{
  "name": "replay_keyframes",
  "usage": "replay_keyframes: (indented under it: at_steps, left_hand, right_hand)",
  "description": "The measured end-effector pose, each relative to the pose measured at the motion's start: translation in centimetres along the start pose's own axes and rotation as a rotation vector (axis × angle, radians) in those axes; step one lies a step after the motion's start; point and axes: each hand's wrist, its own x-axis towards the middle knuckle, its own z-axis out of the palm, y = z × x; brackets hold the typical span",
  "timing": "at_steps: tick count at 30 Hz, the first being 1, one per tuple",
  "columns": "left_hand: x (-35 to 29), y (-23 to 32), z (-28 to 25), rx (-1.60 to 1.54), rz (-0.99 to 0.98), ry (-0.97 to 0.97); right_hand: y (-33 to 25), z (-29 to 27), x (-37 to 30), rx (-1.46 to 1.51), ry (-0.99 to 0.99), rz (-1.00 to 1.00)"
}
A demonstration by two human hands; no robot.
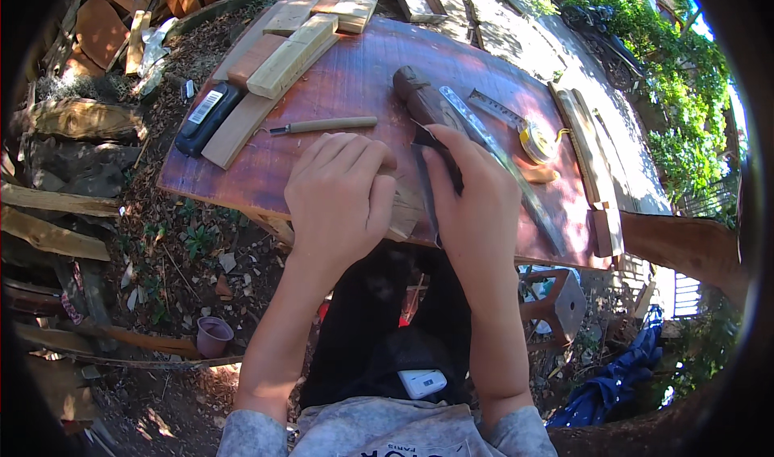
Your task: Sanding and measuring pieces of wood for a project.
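At the table's near edge, my left hand [343, 195] is closed over a piece of light wood [407, 211], whose end shows between my hands. My right hand [480, 195] pinches a thin, dark, sheet-like piece [430, 187] beside that wood. Its exact kind is hard to make out, and my fingers hide part of it. Just beyond my left hand lies a wooden-handled carving tool [330, 124]. A thick brown wooden piece [413, 90] and a long flat metal bar [528, 197] rest past my right hand.
On the reddish table [387, 50] are stacked wood blocks [294, 54], a black case [208, 122], a ruler [493, 107], a tape measure [536, 144] and wooden strips [584, 147]. A stool [560, 304] stands at the right, a small pot [214, 336] at the left.
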Motion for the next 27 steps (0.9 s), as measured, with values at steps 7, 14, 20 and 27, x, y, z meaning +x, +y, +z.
replay_keyframes:
  at_steps: [7, 14, 20, 27]
  left_hand:
    - [-0.1, -0.5, -0.2, -0.031, -0.028, -0.058]
    - [-0.2, -0.4, -0.4, -0.039, -0.022, -0.040]
    - [-0.2, 0.0, -0.6, -0.068, -0.005, -0.052]
    - [-0.4, -0.5, -0.8, -0.066, -0.044, -0.064]
  right_hand:
    - [-1.5, -1.7, -1.9, 0.079, -0.046, 0.059]
    - [0.2, 0.4, 0.9, -0.023, -0.094, 0.057]
    - [-3.6, -2.8, -1.5, -0.065, -0.099, 0.134]
    - [-0.8, -0.3, 0.3, -0.142, -0.152, 0.084]
